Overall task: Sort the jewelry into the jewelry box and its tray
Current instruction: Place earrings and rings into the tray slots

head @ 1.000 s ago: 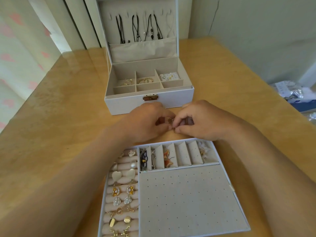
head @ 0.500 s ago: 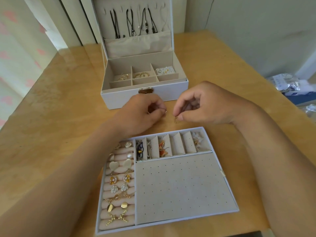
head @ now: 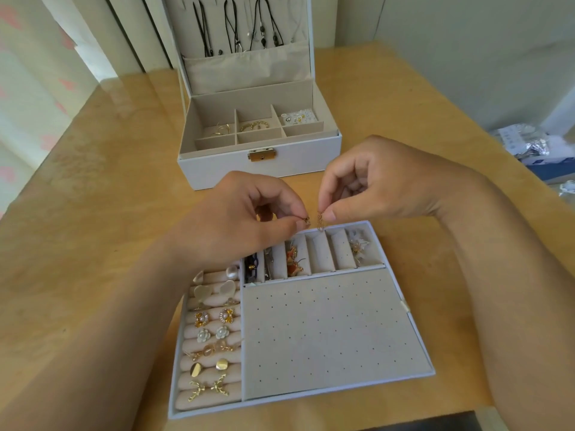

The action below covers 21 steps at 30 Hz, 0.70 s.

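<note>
Two apparent gold earrings (head: pixel 320 221), pinched singly by left hand (head: pixel 245 219) and right hand (head: pixel 382 188), hover above the tray's (head: pixel 418 346) twelve-o'clock slots (head: pixel 320 255), ready for stowing.

Soft, even daylight comes from the left, where the curtain (head: pixel 34 98) looks pale and washed out. A broad glare lies on the far left part of the wooden table (head: pixel 102 135). Shadows are faint, with blurred edges. The wide lens bows the table's edges outward. The small gold pieces (head: pixel 320 221) at centre look soft, their shape unreadable.
</note>
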Motion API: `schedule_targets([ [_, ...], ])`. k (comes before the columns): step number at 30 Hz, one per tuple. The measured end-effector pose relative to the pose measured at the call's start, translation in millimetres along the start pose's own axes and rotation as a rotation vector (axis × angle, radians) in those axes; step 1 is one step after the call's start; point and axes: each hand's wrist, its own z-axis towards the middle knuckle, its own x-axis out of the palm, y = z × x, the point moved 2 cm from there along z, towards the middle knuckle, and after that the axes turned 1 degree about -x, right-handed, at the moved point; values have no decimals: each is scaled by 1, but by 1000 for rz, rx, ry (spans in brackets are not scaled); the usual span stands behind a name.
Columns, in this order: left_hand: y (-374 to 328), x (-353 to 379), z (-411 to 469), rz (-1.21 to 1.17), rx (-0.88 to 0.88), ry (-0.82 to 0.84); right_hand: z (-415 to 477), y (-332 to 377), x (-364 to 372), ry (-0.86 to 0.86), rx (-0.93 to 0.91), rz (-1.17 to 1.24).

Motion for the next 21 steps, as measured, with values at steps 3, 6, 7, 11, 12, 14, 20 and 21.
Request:
schedule_targets([
  [3, 0, -1, -3, 22, -22, 5, 0, 2, 3, 32, 7, -17],
  [6, -2, 0, -4, 53, -35, 19, 1, 3, 8, 47, 19, -30],
  [7, -1, 0, -4, 57, -39, 24, 1, 3, 8, 54, 26, -40],
  [11, -1, 2, -4, 71, -44, 41, 1, 4, 8, 41, 37, -65],
  [12, -1, 2, -4, 72, -43, 47, 1, 3, 7, 17, 34, -73],
  [14, 0, 4, -4, 72, -37, 62, 1, 3, 5, -33, 32, -94],
  [20, 3, 10, -4, 56, 29, 148, 2, 4, 5, -98, 30, -106],
  [21, 3, 11, -4, 53, 46, 164, 2, 3, 5, -105, 28, -106],
])
